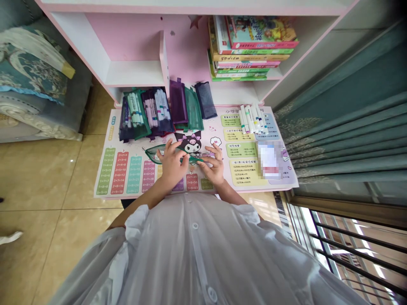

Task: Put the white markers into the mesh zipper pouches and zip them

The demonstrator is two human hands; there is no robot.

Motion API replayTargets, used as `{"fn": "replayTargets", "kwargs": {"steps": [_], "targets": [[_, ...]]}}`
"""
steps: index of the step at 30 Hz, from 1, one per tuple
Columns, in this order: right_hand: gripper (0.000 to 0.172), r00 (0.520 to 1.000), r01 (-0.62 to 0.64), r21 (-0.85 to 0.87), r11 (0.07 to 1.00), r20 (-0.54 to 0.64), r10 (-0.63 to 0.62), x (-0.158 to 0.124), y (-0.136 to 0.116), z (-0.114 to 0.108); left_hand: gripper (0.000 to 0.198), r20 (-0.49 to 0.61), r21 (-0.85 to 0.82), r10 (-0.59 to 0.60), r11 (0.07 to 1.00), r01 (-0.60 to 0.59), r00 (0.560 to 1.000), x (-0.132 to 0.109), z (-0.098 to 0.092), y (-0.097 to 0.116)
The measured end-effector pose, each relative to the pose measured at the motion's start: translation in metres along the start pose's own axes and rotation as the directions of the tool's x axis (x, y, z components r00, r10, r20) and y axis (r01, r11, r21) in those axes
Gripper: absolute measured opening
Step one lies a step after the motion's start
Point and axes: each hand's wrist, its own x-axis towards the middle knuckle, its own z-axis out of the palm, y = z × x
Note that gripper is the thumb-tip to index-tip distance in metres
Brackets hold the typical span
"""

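Observation:
A green mesh pouch [151, 154] lies low over the desk in front of me, stretched sideways between both hands. My left hand [174, 164] pinches its upper edge with thumb and forefinger, the other fingers raised. At the pouch's right end, my right hand [212, 166] grips the edge between thumb and fingers. Whether anything is inside the pouch is hard to make out. Beyond my hands lie a flat purple pouch [178, 101], a green pouch [193, 111] and a navy pouch [206, 100]. A bunch of white markers [252, 120] rests at the right.
Several pouches filled with markers [136, 111] lie together at the back left. A pixelated rectangular object [270, 160] sits on the printed desk mat [244, 173] at the right. Stacked books [251, 57] stand on the pink-and-white shelf [135, 74]. A curtain [343, 114] hangs at the right.

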Motion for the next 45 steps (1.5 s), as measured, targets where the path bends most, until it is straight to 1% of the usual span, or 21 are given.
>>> {"fn": "replayTargets", "kwargs": {"steps": [8, 13, 17, 21, 29, 33, 40, 45], "targets": [[0.013, 1.0, -0.024, -0.029, 0.999, 0.011, 0.025, -0.001, -0.001, 0.0, 0.018, -0.031, -0.002, -0.001, 1.0, 0.001, 1.0, -0.002, 0.003, -0.004], [0.012, 1.0, -0.023, 0.023, 0.999, -0.007, 0.023, 0.0, -0.001, 0.0, 0.019, -0.061, 0.0, -0.021, 1.0, 0.021, 0.998, -0.002, 0.002, -0.005], [0.012, 0.998, -0.055, 0.057, 0.997, -0.003, 0.055, 0.0, -0.001, -0.001, 0.02, -0.06, 0.002, -0.044, 0.999, 0.044, 0.997, -0.001, 0.0, -0.006], [0.014, 0.994, -0.103, 0.056, 0.993, 0.034, 0.101, 0.0, -0.001, -0.003, 0.02, -0.063, -0.002, -0.054, 0.999, 0.054, 0.997, -0.001, -0.001, -0.007], [0.018, 0.998, -0.059, 0.001, 0.998, -0.01, 0.059, 0.0, 0.001, -0.002, 0.022, -0.105, 0.002, -0.062, 0.998, 0.062, 0.993, -0.001, -0.001, -0.01], [0.018, 0.999, -0.019, 0.019, 1.0, -0.043, 0.02, -0.001, 0.003, 0.0, 0.022, -0.128, 0.003, -0.063, 0.998, 0.064, 0.99, -0.001, -0.001, -0.015], [0.015, 0.997, -0.078, 0.043, 0.996, 0.002, 0.078, -0.001, 0.003, -0.002, 0.023, -0.159, 0.02, -0.04, 0.999, 0.044, 0.987, -0.002, -0.001, -0.019], [0.015, 0.998, -0.057, 0.053, 0.997, -0.025, 0.059, -0.002, 0.004, -0.001, 0.022, -0.167, 0.02, -0.051, 0.998, 0.055, 0.985, -0.001, -0.003, -0.02]]}}
